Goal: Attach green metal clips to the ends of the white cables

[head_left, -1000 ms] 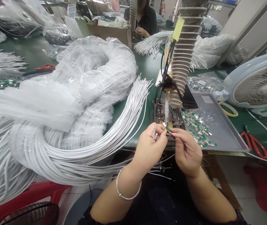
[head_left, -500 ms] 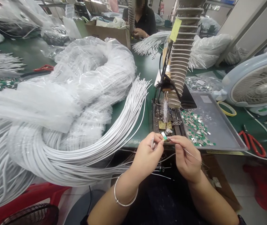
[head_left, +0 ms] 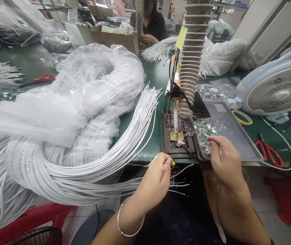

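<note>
My left hand (head_left: 155,178) is closed around a white cable (head_left: 164,167), whose cut end pokes out between the fingers. A small yellow bit (head_left: 173,164) shows at its fingertips. My right hand (head_left: 226,161) hovers over the left part of a grey metal tray (head_left: 237,136), thumb and fingers pinched together; what lies between them is too small to make out. Under and beside those fingers are many small green-and-silver circuit boards (head_left: 207,129). Between the hands, a soldering iron (head_left: 176,117) points down in its stand (head_left: 167,146), above a lump of solder (head_left: 180,143).
A big bundle of white cables (head_left: 89,173), partly wrapped in plastic (head_left: 109,75), fills the left side. A ribbed hose (head_left: 190,61) hangs behind the iron. Rightward are a fan (head_left: 278,92), a yellow tape roll (head_left: 242,117) and red-handled pliers (head_left: 269,153). A person (head_left: 152,25) sits opposite.
My hands have parted. The right moved right to the boards in the tray; the left dropped slightly. The green-and-white piece held between them earlier no longer shows at the left fingertips.
</note>
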Demonstrator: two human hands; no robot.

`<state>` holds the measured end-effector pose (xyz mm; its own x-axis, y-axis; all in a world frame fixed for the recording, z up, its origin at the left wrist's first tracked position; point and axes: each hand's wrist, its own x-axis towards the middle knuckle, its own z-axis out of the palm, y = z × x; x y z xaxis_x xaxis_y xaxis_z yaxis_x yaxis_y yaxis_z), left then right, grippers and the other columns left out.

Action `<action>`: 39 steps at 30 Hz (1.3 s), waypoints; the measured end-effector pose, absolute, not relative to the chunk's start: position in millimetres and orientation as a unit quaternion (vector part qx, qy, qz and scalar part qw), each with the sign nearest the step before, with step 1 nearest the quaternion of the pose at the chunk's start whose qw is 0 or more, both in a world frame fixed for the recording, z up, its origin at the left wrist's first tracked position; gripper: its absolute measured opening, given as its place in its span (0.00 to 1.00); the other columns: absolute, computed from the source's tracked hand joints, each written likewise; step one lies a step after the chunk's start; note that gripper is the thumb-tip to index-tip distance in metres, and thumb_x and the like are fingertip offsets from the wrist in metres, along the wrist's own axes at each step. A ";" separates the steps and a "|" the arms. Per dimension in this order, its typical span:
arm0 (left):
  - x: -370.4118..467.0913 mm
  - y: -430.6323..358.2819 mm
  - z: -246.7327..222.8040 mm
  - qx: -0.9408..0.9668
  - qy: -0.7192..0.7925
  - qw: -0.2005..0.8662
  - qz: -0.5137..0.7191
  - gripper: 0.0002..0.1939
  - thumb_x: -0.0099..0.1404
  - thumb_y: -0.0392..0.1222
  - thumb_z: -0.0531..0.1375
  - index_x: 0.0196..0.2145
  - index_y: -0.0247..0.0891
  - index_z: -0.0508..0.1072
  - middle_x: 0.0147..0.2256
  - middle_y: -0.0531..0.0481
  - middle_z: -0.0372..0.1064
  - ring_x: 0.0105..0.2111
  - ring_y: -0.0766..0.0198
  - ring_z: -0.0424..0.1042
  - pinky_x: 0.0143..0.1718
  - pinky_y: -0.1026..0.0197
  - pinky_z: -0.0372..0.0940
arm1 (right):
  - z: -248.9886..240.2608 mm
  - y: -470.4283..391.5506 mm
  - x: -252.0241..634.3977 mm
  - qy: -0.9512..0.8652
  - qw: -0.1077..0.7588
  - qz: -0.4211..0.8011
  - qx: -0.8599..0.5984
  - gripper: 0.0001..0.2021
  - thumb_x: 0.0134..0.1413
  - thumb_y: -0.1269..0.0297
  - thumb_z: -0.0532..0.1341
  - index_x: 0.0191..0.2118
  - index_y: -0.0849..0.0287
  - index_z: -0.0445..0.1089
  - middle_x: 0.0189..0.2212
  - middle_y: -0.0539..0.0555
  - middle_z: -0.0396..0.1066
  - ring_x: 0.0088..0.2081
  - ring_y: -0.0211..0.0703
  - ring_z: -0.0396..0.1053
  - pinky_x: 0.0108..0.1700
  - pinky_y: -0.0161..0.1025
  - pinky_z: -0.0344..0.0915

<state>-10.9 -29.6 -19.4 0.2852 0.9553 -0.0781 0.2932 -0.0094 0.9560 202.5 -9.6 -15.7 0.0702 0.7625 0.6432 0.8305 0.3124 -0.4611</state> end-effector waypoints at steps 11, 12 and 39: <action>-7.4 -17.9 -40.3 0.413 0.330 0.722 0.446 0.09 0.66 0.48 0.54 0.34 0.39 0.64 0.31 0.54 0.57 0.26 0.72 0.55 0.29 0.64 0.53 | 5.0 35.7 213.2 -0.639 0.074 0.025 -0.765 0.08 0.55 0.63 0.54 0.34 0.58 0.69 0.34 0.57 0.72 0.35 0.48 0.69 0.33 0.39 0.59; -6.8 -17.8 -40.6 0.403 0.327 0.724 0.455 0.09 0.66 0.47 0.54 0.34 0.39 0.64 0.32 0.54 0.58 0.26 0.72 0.55 0.29 0.64 0.54 | 4.3 37.0 211.7 -0.641 0.065 0.019 -0.765 0.08 0.55 0.63 0.55 0.35 0.58 0.69 0.34 0.58 0.72 0.35 0.48 0.69 0.33 0.39 0.59; 12.9 -15.7 -30.7 0.362 0.384 0.682 0.506 0.11 0.62 0.48 0.58 0.30 0.38 0.63 0.21 0.60 0.53 0.19 0.74 0.51 0.21 0.68 0.49 | -16.8 -20.9 156.6 -0.706 0.477 0.160 -0.498 0.06 0.57 0.74 0.56 0.38 0.56 0.66 0.31 0.51 0.66 0.32 0.38 0.68 0.33 0.36 0.66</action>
<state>12.9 -15.7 -30.7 0.1935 0.9685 -0.1568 -0.4129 0.2254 0.8824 156.6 -20.9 -16.8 -0.0474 0.8559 0.5149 0.5513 0.4523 -0.7011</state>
